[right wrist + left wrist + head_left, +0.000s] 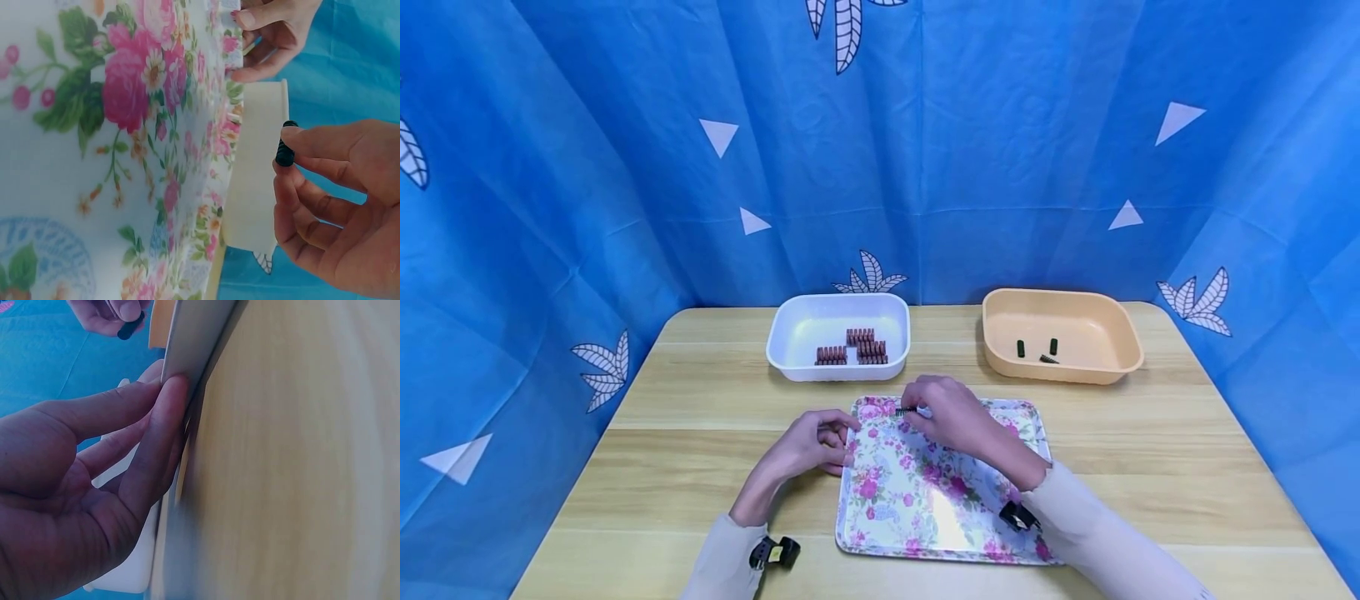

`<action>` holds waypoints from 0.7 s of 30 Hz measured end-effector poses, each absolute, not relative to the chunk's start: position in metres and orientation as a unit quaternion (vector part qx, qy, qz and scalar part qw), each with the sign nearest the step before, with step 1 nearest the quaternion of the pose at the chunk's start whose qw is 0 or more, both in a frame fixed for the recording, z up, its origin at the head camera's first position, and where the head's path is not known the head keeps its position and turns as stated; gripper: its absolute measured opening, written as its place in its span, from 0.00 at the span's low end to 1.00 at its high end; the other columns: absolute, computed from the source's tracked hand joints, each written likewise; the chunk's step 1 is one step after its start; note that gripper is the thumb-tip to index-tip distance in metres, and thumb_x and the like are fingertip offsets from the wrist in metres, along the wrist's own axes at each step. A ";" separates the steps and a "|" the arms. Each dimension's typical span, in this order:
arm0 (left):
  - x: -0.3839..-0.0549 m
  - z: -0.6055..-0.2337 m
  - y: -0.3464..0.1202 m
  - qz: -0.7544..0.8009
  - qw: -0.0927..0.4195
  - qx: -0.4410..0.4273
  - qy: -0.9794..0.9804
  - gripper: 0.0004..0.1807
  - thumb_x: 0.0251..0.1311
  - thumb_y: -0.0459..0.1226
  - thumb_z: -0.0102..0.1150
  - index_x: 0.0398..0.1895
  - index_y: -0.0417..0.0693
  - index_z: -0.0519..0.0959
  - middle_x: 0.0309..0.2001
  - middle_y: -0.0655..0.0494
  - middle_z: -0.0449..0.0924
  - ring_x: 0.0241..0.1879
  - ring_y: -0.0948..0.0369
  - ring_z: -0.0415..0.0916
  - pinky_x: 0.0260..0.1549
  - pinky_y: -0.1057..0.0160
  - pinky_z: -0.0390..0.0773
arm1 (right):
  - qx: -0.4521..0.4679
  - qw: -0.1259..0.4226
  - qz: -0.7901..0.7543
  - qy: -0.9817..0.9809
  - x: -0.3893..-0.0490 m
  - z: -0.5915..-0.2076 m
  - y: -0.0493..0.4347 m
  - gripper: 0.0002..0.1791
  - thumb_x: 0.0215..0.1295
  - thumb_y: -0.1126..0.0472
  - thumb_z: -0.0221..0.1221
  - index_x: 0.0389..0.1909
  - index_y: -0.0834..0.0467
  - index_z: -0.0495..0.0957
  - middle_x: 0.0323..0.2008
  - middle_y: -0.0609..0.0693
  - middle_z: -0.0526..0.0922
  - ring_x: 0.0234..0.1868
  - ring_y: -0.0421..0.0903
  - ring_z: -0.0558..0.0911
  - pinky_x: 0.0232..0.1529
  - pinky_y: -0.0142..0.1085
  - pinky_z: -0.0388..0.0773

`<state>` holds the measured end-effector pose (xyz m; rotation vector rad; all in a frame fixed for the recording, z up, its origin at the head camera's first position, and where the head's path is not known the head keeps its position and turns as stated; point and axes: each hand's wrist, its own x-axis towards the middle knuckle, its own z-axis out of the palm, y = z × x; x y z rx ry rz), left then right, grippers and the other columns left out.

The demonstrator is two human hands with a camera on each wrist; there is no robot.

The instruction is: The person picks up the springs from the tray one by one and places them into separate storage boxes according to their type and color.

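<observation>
My right hand pinches a small dark green coil spring between thumb and fingertips. In the head view it is over the upper left part of a white tray printed with pink flowers. My left hand grips the tray's left rim, its thumb and fingers on either side of the edge in the left wrist view. Behind the right hand, an orange bin holds a few dark green springs. A white bin at the back left contains several reddish-brown springs, grouped in rows.
Both bins stand near the far edge of a light wooden table, behind the tray. A blue curtain with leaf and triangle prints hangs around the back and sides. Each wrist wears a small black camera.
</observation>
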<state>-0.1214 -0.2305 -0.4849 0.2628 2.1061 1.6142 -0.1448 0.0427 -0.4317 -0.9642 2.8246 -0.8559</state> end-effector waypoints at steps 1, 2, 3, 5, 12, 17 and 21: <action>-0.122 -0.485 -0.231 0.591 0.237 0.096 0.765 0.22 0.56 0.19 0.67 0.56 0.32 0.79 0.35 0.44 0.75 0.27 0.59 0.78 0.30 0.54 0.91 | -0.311 0.016 -0.278 0.909 -0.144 -0.431 0.044 0.05 0.65 0.63 0.69 0.40 0.56 0.88 0.37 0.45 0.85 0.39 0.43 0.84 0.40 0.37 0.86; -0.122 -0.485 -0.231 0.593 0.237 0.096 0.763 0.22 0.56 0.19 0.67 0.56 0.31 0.79 0.35 0.44 0.75 0.27 0.59 0.78 0.30 0.54 0.91 | -0.312 0.013 -0.280 0.908 -0.144 -0.431 0.046 0.05 0.65 0.63 0.69 0.40 0.56 0.88 0.37 0.45 0.85 0.39 0.42 0.84 0.40 0.37 0.86; -0.122 -0.485 -0.231 0.596 0.239 0.096 0.760 0.22 0.56 0.19 0.67 0.56 0.31 0.78 0.35 0.44 0.75 0.28 0.59 0.78 0.30 0.54 0.91 | -0.313 0.010 -0.281 0.907 -0.143 -0.430 0.047 0.05 0.65 0.63 0.69 0.40 0.57 0.88 0.37 0.45 0.85 0.39 0.42 0.84 0.40 0.37 0.86; -0.122 -0.485 -0.231 0.601 0.244 0.096 0.755 0.23 0.56 0.19 0.66 0.57 0.30 0.78 0.35 0.45 0.75 0.28 0.58 0.79 0.30 0.54 0.91 | -0.314 0.005 -0.287 0.905 -0.142 -0.428 0.050 0.04 0.65 0.64 0.69 0.40 0.57 0.88 0.37 0.45 0.85 0.39 0.43 0.84 0.41 0.37 0.86; -0.121 -0.482 -0.231 0.602 0.249 0.090 0.753 0.24 0.56 0.19 0.68 0.57 0.31 0.78 0.35 0.44 0.75 0.28 0.58 0.79 0.31 0.55 0.91 | -0.311 -0.019 -0.284 0.907 -0.140 -0.426 0.060 0.04 0.65 0.63 0.70 0.39 0.55 0.88 0.36 0.43 0.85 0.38 0.41 0.83 0.40 0.37 0.85; -0.121 -0.481 -0.230 0.596 0.249 0.088 0.758 0.23 0.56 0.20 0.68 0.57 0.32 0.78 0.36 0.44 0.75 0.28 0.58 0.79 0.30 0.55 0.91 | -0.303 -0.029 -0.289 0.908 -0.139 -0.424 0.068 0.05 0.64 0.63 0.70 0.40 0.54 0.88 0.36 0.42 0.84 0.38 0.40 0.83 0.40 0.36 0.85; -0.121 -0.482 -0.230 0.599 0.250 0.087 0.756 0.24 0.56 0.19 0.68 0.57 0.32 0.78 0.36 0.44 0.75 0.28 0.58 0.79 0.31 0.55 0.91 | -0.301 -0.034 -0.293 0.907 -0.137 -0.421 0.075 0.05 0.65 0.62 0.70 0.40 0.53 0.88 0.36 0.42 0.84 0.38 0.41 0.83 0.40 0.36 0.85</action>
